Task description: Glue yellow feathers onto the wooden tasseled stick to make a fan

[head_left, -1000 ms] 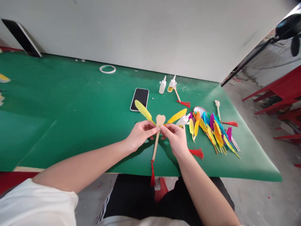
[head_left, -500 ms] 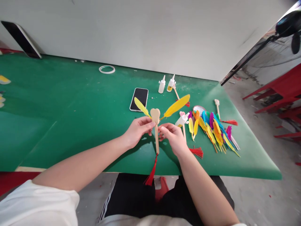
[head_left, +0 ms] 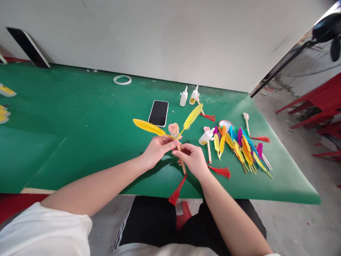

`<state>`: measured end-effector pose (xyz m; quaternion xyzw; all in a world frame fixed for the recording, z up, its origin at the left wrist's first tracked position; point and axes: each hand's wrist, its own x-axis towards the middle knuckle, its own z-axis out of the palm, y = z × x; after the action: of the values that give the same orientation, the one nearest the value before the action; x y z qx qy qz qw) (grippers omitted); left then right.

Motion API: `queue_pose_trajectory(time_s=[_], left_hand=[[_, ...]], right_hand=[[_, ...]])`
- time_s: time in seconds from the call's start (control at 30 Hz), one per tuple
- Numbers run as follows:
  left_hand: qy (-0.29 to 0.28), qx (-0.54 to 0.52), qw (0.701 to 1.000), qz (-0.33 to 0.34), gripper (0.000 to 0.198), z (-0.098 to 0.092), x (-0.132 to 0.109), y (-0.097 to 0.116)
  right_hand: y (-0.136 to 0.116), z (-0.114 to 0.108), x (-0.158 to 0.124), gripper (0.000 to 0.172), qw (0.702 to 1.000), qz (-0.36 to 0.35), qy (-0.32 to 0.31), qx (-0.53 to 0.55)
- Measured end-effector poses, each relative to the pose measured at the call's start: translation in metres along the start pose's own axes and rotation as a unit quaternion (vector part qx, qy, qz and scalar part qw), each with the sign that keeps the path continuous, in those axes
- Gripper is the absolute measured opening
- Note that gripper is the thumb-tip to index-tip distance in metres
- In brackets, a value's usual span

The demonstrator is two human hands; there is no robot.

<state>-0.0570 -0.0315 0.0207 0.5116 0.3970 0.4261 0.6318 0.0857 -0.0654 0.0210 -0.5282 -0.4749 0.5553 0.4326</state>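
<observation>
My left hand [head_left: 160, 151] pinches a wooden feather-fan handle [head_left: 182, 165] just below its heart-shaped head. That head shows a pinkish, fuzzy face. A deep yellow feather [head_left: 149, 127] points left from it, and a paler yellow feather [head_left: 193, 115] rises to the right. Lower on the stick, my right hand [head_left: 190, 156] has its thumb and fingers closed around it; some fingertips are hidden. From the stick's bottom end a red tassel [head_left: 177, 192] hangs past the table edge.
Right of my hands lie a glue bottle [head_left: 205, 137], another handle with a tassel [head_left: 220, 171] and a pile of coloured feathers [head_left: 246, 149]. Behind are a phone [head_left: 158, 113], two upright bottles [head_left: 183, 96] and a tape ring [head_left: 122, 80]. A wall [head_left: 149, 39] borders the green table [head_left: 87, 128].
The handle has been turned over: its plain wooden back faced me before, and now the pinkish face does. The two feathers have swapped sides. My right hand has closed on the stick.
</observation>
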Motion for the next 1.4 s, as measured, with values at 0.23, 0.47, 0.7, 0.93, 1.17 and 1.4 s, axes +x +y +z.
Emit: queue_pose_trajectory(time_s=[0.23, 0.47, 0.7, 0.93, 1.17, 1.4], left_hand=[[0.049, 0.021, 0.998, -0.033, 0.027, 0.002, -0.001, 0.000], [0.037, 0.020, 0.998, -0.036, 0.024, 0.001, 0.001, -0.002], [0.038, -0.003, 0.998, -0.057, 0.024, 0.003, 0.001, -0.001], [0.024, 0.007, 0.998, -0.064, 0.025, 0.004, 0.000, -0.001], [0.000, 0.014, 0.999, -0.050, 0.024, 0.005, -0.003, -0.001], [-0.010, 0.047, 0.998, -0.038, 0.026, 0.006, -0.005, 0.002]], right_hand=[[0.005, 0.003, -0.002, 0.025, 0.999, -0.013, -0.023, -0.029], [-0.003, -0.015, -0.002, 0.032, 0.995, -0.006, -0.041, -0.089], [-0.028, -0.091, -0.010, 0.032, 0.963, -0.066, 0.192, -0.176], [-0.008, -0.104, 0.010, 0.053, 0.902, -0.125, 0.232, -0.343], [0.002, -0.098, 0.017, 0.053, 0.892, -0.116, 0.190, -0.393], [-0.015, -0.081, -0.002, 0.040, 0.859, -0.195, 0.340, -0.330]])
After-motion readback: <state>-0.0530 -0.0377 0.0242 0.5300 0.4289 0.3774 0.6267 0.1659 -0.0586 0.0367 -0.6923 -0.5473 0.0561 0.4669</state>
